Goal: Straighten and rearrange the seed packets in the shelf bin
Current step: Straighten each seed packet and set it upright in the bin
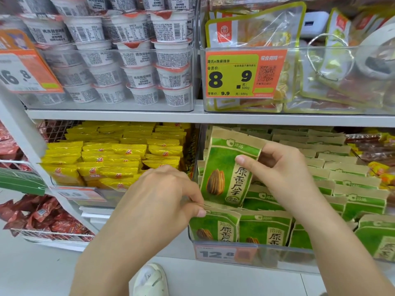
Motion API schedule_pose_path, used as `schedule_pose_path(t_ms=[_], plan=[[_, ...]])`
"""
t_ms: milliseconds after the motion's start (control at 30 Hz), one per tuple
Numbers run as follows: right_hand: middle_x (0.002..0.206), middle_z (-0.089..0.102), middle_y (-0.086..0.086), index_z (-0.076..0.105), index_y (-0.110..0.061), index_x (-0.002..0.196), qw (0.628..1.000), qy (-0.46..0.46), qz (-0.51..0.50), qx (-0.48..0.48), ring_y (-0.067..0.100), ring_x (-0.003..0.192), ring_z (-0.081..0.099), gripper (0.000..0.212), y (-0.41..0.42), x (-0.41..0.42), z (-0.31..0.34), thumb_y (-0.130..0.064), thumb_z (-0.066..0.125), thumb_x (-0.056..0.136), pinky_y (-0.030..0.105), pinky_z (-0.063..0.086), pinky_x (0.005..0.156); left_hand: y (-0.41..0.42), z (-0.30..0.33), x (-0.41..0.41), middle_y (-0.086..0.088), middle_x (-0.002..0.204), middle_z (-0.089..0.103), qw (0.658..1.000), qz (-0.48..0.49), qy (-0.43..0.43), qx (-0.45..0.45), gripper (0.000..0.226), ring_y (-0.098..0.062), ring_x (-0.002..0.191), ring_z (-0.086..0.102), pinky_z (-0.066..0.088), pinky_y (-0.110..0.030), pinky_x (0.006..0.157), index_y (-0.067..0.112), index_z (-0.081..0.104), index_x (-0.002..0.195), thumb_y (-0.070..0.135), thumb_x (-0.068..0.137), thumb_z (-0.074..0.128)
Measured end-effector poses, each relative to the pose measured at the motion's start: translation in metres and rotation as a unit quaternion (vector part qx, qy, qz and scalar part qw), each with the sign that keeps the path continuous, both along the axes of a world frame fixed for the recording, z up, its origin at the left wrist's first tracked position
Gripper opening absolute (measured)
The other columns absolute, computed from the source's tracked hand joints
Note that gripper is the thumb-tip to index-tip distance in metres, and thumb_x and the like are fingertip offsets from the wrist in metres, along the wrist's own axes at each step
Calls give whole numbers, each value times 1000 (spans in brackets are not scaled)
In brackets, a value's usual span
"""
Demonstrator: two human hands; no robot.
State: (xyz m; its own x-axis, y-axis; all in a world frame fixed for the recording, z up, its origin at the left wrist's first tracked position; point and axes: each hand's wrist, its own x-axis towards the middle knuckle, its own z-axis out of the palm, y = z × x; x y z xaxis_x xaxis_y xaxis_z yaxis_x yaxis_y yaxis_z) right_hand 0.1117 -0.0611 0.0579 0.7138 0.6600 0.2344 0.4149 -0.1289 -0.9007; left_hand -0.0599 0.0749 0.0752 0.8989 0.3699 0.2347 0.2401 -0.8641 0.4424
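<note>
- The right hand [284,167] pinches the top corner of one green sunflower seed packet [228,169], held upright and raised above the clear shelf bin [252,253] (lower shelf, right of the yellow snack packets [119,154]).
- The left hand [162,195] pinches the top edge of the front-left packet [213,225], standing in the bin.
- The rear rows look tidy; the front rows lean unevenly, so the task seems partway done.
</note>
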Motion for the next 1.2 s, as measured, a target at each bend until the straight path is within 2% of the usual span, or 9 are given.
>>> schedule_pose_path(t_ms=[167, 300, 400, 500, 667, 833, 933, 1100, 1200], plan=[[84, 72, -6, 71, -28, 88, 984, -93, 56, -144, 11, 83, 67, 34, 5, -8, -1, -56, 60, 73, 43, 56, 78, 2, -2, 4, 18, 82, 66, 1000, -4, 21, 3, 24, -4, 100, 51, 40, -29, 88, 34, 76, 78, 54, 72, 64], [78, 69, -21, 70, -38, 81, 984, -124, 21, -123, -7, 79, 62, 3, 4, -5, 1, -36, 71, 81, 21, 54, 76, 3, -6, 6, 18, 98, 65, 1000, 4, 22, 1, 13, 0, 110, 47, 38, -24, 90, 36, 74, 87, 47, 85, 68], [83, 69, -25, 71, -41, 84, 969, -177, 23, -172, -9, 78, 59, 4, 4, -5, 2, -39, 68, 85, -3, 36, 73, 4, -6, 8, 17, 89, 68, 1000, -8, -15, -19, 25, -2, 96, 56, 47, -33, 82, 36, 68, 83, 56, 77, 55], [101, 64, -30, 67, -44, 108, 954, -221, 7, -201, -13, 87, 50, 22, 4, -8, 2, -48, 58, 88, -9, 24, 70, -1, -1, 7, 13, 80, 68, 989, -30, -109, -91, 27, -9, 79, 65, 52, -38, 68, 36, 59, 89, 59, 79, 50], [93, 72, -24, 71, -35, 96, 996, -37, 62, 51, -7, 95, 64, 38, -5, -12, 11, -61, 46, 86, 12, 50, 78, -4, 7, 8, 11, 78, 70, 948, 34, -278, -154, 16, -16, 67, 66, 52, -35, 57, 33, 59, 89, 48, 84, 58], [97, 72, -19, 67, -34, 111, 992, -9, 124, -32, -2, 93, 66, 55, 1, -22, 9, -61, 69, 64, 24, 53, 86, -5, 8, 11, 15, 74, 70, 907, 76, -360, -203, 7, -4, 66, 64, 51, -20, 57, 29, 60, 81, 27, 85, 66], [95, 72, -16, 67, -30, 105, 991, 16, 133, -5, 2, 88, 66, 45, 5, -28, 11, -50, 69, 65, 25, 55, 83, -6, 10, 13, 16, 74, 72, 877, 82, -395, -261, 10, -2, 69, 66, 52, -17, 62, 28, 58, 87, 26, 83, 67], [94, 75, -6, 68, -23, 99, 985, 103, 80, 112, 13, 87, 70, 36, 6, -25, 13, -37, 70, 66, 28, 57, 76, 4, 1, 17, 4, 100, 76, 882, 34, -260, -391, 46, -14, 92, 72, 58, -29, 80, 27, 61, 107, 44, 66, 76], [89, 76, -2, 70, -19, 100, 975, 154, 38, 154, 11, 80, 71, 39, 6, -24, 17, -34, 70, 65, 23, 56, 65, 4, -3, 17, 0, 93, 77, 893, 7, -186, -409, 37, -17, 86, 73, 57, -26, 74, 23, 70, 101, 39, 68, 78]])
